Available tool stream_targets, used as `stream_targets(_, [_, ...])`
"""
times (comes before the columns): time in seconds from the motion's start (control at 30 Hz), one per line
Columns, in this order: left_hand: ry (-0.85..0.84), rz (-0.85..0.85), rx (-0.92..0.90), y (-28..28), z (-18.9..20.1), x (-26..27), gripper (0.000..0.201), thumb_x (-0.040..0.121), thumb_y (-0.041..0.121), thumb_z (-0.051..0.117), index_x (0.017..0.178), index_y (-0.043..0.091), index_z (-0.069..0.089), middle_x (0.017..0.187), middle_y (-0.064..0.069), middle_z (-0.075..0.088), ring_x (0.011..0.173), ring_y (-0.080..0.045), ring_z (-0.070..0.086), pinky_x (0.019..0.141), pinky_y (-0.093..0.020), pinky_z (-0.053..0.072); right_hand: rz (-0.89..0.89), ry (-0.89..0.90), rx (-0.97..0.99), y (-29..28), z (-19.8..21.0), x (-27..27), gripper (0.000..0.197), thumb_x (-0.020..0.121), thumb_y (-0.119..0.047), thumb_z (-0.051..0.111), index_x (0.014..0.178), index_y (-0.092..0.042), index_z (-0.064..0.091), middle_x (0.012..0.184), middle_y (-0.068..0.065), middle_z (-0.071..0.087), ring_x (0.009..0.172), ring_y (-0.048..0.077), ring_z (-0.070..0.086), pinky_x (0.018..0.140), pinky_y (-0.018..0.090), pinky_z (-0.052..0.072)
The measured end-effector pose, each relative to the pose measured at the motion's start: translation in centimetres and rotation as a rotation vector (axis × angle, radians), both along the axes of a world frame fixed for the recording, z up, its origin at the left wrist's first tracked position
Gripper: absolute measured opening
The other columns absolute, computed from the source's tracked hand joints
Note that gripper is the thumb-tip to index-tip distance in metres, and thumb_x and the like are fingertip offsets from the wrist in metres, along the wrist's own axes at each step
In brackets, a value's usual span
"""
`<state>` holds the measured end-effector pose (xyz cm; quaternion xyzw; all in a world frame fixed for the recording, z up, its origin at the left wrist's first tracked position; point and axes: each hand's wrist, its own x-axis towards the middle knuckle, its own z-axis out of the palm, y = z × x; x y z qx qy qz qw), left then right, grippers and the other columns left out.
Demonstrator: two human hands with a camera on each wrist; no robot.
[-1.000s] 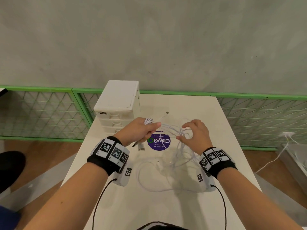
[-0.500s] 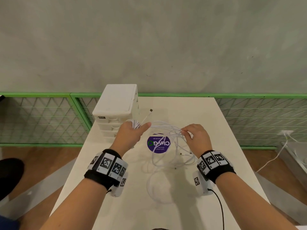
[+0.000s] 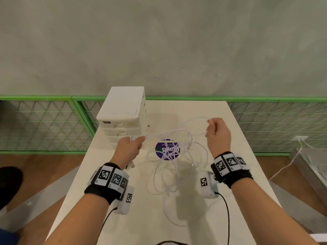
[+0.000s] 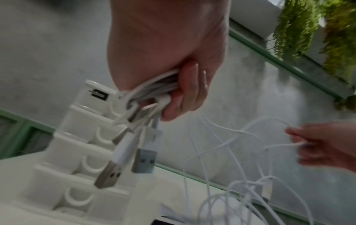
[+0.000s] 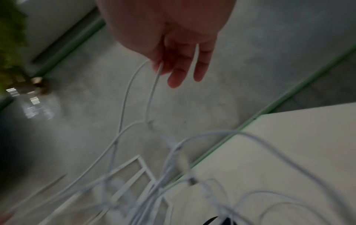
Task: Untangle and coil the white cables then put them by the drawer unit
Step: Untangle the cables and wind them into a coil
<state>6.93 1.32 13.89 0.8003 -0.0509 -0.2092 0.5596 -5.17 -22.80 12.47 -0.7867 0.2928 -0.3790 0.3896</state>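
Note:
A tangle of thin white cables (image 3: pixel 174 156) hangs and lies over the middle of the white table (image 3: pixel 230 174). My left hand (image 3: pixel 131 147) grips a bundle of cable ends (image 4: pixel 152 89) just in front of the white drawer unit (image 3: pixel 122 114); several USB plugs (image 4: pixel 117 167) dangle below the fist. My right hand (image 3: pixel 216 131), raised at the right, pinches a loop of white cable (image 5: pixel 154 85) between thumb and forefinger (image 5: pixel 163 67), its other fingers loosely extended. Strands stretch between both hands above the tabletop.
A round purple sticker (image 3: pixel 167 149) lies on the table under the cables. The drawer unit stands at the table's back left. A green mesh fence (image 3: pixel 44 124) and a grey wall run behind. Another white cable (image 3: pixel 290 161) trails across the floor at the right.
My right hand has moved up and to the right, drawing a cable loop out of the tangle. The left hand has stayed by the drawer unit with its bundle.

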Motion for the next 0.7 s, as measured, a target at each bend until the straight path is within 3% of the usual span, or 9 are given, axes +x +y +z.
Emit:
stream_targets(0.07, [-0.004, 0.08, -0.005, 1.4, -0.4, 1.1, 0.038, 0.084, 0.026, 0.063, 0.054, 0.012, 0.046, 0.038, 0.001, 0.037, 0.036, -0.017, 0.03, 0.041, -0.022, 0.025, -0.193, 0.1, 0.099, -3.1, -1.8, -0.8, 0.023, 0.094, -0.025, 0.04, 0.097, -0.01, 0.057, 0.084, 0.018, 0.067, 0.077, 0.035, 0.063, 0.072, 0.042, 0.051])
stream_targets(0.13, [0.028, 0.146, -0.047, 2.5, -0.6, 1.9, 0.036, 0.083, 0.026, 0.063, 0.054, 0.014, 0.045, 0.036, 0.003, 0.035, 0.034, -0.017, 0.028, 0.039, -0.019, 0.022, -0.297, 0.271, 0.206, -5.5, -3.8, -2.1, 0.027, 0.093, -0.026, 0.039, 0.099, -0.009, 0.059, 0.092, 0.02, 0.068, 0.082, 0.039, 0.065, 0.078, 0.044, 0.052])
stream_targets(0.23, [0.061, 0.148, -0.077, 2.8, -0.6, 2.2, 0.036, 0.085, 0.026, 0.062, 0.056, 0.014, 0.045, 0.033, 0.005, 0.035, 0.027, -0.011, 0.026, 0.035, -0.013, 0.019, -0.269, 0.534, 0.289, -6.7, -6.0, -3.8, 0.027, 0.094, -0.022, 0.04, 0.106, -0.009, 0.06, 0.106, 0.02, 0.066, 0.095, 0.038, 0.062, 0.087, 0.041, 0.049])
stream_targets(0.3, [0.053, 0.078, -0.081, 2.2, -0.2, 1.7, 0.036, 0.086, 0.026, 0.061, 0.056, 0.014, 0.044, 0.033, 0.005, 0.035, 0.029, -0.012, 0.026, 0.035, -0.014, 0.019, -0.187, 0.612, 0.273, -5.8, -6.0, -4.0, 0.028, 0.093, -0.015, 0.042, 0.116, -0.007, 0.056, 0.12, 0.022, 0.059, 0.108, 0.037, 0.055, 0.091, 0.038, 0.042])
stream_targets(0.43, [0.031, -0.092, -0.109, -0.3, 1.5, -0.1, 0.039, 0.088, 0.028, 0.06, 0.056, 0.015, 0.044, 0.035, 0.005, 0.035, 0.031, -0.011, 0.024, 0.037, -0.017, 0.019, 0.042, 0.289, 0.015, -1.9, -3.3, -2.4, 0.038, 0.089, -0.003, 0.044, 0.125, -0.012, 0.052, 0.132, 0.015, 0.045, 0.122, 0.03, 0.044, 0.102, 0.033, 0.034])
stream_targets(0.5, [-0.006, -0.178, -0.121, -1.5, 2.8, -1.1, 0.04, 0.088, 0.031, 0.061, 0.055, 0.015, 0.044, 0.036, 0.004, 0.034, 0.032, -0.011, 0.024, 0.037, -0.017, 0.019, 0.223, 0.165, -0.136, 0.8, -1.3, -1.3, 0.034, 0.092, -0.021, 0.051, 0.125, -0.019, 0.053, 0.132, 0.006, 0.047, 0.125, 0.019, 0.041, 0.106, 0.03, 0.031])
stream_targets(0.57, [-0.06, -0.275, -0.126, -2.6, 4.2, -2.2, 0.041, 0.089, 0.032, 0.06, 0.055, 0.015, 0.044, 0.036, 0.005, 0.034, 0.032, -0.011, 0.024, 0.036, -0.016, 0.02, 0.42, 0.171, -0.154, 3.2, 0.4, -0.1, 0.045, 0.086, -0.039, 0.059, 0.127, -0.026, 0.05, 0.13, -0.006, 0.048, 0.124, 0.007, 0.039, 0.105, 0.023, 0.029])
stream_targets(0.63, [-0.103, -0.362, -0.14, -3.4, 5.6, -3.3, 0.041, 0.09, 0.03, 0.059, 0.056, 0.012, 0.045, 0.036, 0.006, 0.033, 0.031, -0.009, 0.025, 0.036, -0.014, 0.022, 0.537, 0.174, -0.066, 5.0, 1.1, 1.0, 0.042, 0.083, -0.04, 0.061, 0.123, -0.029, 0.053, 0.118, -0.011, 0.057, 0.112, 0.002, 0.05, 0.097, 0.019, 0.038])
stream_targets(0.7, [-0.124, -0.414, -0.188, -3.9, 7.1, -4.1, 0.04, 0.091, 0.03, 0.058, 0.057, 0.01, 0.046, 0.036, 0.007, 0.033, 0.031, -0.009, 0.025, 0.035, -0.014, 0.023, 0.6, 0.172, 0.069, 6.1, 0.8, 1.7, 0.015, 0.089, -0.029, 0.056, 0.102, -0.029, 0.062, 0.087, -0.009, 0.067, 0.081, -0.001, 0.062, 0.078, 0.023, 0.048])
